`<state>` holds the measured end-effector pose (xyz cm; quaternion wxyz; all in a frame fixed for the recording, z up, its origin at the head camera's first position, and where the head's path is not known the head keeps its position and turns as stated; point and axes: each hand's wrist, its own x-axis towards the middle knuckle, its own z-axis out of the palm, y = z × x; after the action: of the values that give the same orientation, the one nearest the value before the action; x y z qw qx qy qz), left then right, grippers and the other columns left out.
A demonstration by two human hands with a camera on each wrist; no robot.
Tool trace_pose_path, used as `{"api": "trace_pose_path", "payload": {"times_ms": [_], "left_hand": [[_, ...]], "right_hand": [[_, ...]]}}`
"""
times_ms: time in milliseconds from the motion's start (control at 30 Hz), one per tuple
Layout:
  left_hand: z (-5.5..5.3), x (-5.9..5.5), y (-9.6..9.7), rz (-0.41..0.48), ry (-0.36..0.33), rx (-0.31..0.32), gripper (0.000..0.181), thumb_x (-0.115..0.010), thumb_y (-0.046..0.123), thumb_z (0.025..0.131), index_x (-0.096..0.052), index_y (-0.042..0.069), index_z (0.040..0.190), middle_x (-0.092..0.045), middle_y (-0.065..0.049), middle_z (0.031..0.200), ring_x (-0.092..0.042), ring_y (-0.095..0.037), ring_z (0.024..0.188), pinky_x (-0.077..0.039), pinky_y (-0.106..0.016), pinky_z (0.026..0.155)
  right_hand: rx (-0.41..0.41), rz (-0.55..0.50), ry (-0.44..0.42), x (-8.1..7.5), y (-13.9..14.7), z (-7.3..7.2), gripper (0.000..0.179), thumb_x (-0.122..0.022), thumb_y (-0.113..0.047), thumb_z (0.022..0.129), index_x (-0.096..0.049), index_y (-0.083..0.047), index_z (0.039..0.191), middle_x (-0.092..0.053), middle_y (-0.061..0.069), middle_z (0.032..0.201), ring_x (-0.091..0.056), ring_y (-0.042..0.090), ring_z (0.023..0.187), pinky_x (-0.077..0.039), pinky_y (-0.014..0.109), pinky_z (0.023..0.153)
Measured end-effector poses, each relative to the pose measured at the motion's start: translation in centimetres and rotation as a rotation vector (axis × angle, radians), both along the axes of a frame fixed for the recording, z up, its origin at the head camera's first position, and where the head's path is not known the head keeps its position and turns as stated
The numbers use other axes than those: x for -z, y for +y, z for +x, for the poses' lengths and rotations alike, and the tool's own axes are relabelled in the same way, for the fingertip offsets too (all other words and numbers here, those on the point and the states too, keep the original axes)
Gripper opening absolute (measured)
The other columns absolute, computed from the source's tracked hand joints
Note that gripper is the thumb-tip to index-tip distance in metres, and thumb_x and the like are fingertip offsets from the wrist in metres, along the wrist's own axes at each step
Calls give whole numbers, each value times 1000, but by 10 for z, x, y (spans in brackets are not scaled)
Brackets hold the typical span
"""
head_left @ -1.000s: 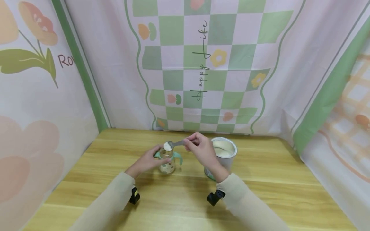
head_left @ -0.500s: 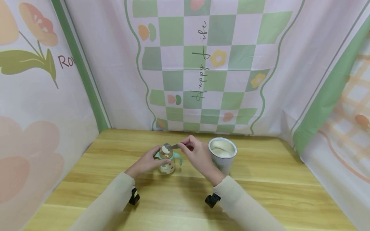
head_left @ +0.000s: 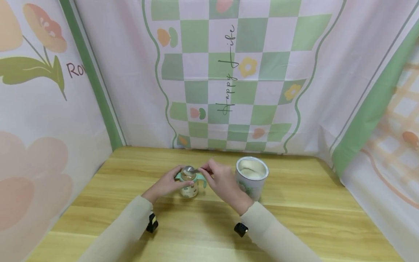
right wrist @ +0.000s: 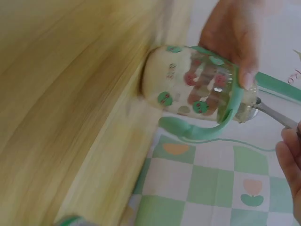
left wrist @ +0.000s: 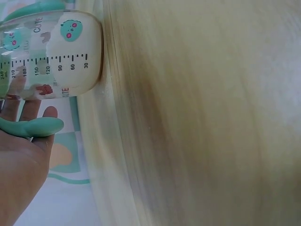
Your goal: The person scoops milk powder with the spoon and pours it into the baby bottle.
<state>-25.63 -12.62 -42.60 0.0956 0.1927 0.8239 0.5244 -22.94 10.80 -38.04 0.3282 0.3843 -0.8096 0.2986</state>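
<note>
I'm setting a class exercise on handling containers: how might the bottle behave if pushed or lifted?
The bottle looks stiff: its clear wall shows no dents. The pale contents sit low, so it probably resists tipping a little. If it fell, the protruding green handles would likely stop it rolling.

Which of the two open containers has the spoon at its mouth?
The bottle with green handles, in the left hand; the wider can, further right, stands apart from the spoon.
</note>
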Motion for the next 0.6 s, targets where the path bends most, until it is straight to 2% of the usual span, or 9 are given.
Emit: {"api": "trace_pose_path", "payload": {"times_ms": [133, 200, 400, 600], "left_hand": [[1, 0, 0, 0, 0, 7, 60, -76, 46, 88, -53, 26, 139, -62, -1, 125, -59, -22, 114, -46, -50, 99], [1, 0, 0, -5, 2, 5, 61, -76, 44, 89, -52, 25, 141, -62, -2, 126, -59, -22, 114, -46, -50, 99], [1, 1, 1, -16, -8, -1, 65, -74, 44, 91, -47, 23, 146, -61, -5, 129, -57, -25, 118, -44, -54, 101], [0, 0, 1, -15, -16, -8, 70, -75, 46, 90, -45, 22, 148, -60, -4, 132, -56, -27, 121, -41, -56, 105]], "right_hand": [[15, 108, 152, 4, 2, 1, 16, -77, -4, 89, -61, -6, 92, -66, 2, 80, -64, 12, 68, -53, 18, 58], [7, 141, 194, 5, 4, 1, 18, -77, -3, 88, -61, -6, 92, -66, 3, 79, -62, 13, 66, -52, 19, 57], [-29, 228, 267, 2, 10, 4, 21, -79, -4, 85, -61, -6, 95, -68, 1, 81, -65, 13, 69, -54, 19, 60], [-16, 337, 323, 0, 12, 7, 21, -82, -8, 84, -64, -7, 94, -67, 0, 78, -62, 10, 66, -51, 15, 57]]}}
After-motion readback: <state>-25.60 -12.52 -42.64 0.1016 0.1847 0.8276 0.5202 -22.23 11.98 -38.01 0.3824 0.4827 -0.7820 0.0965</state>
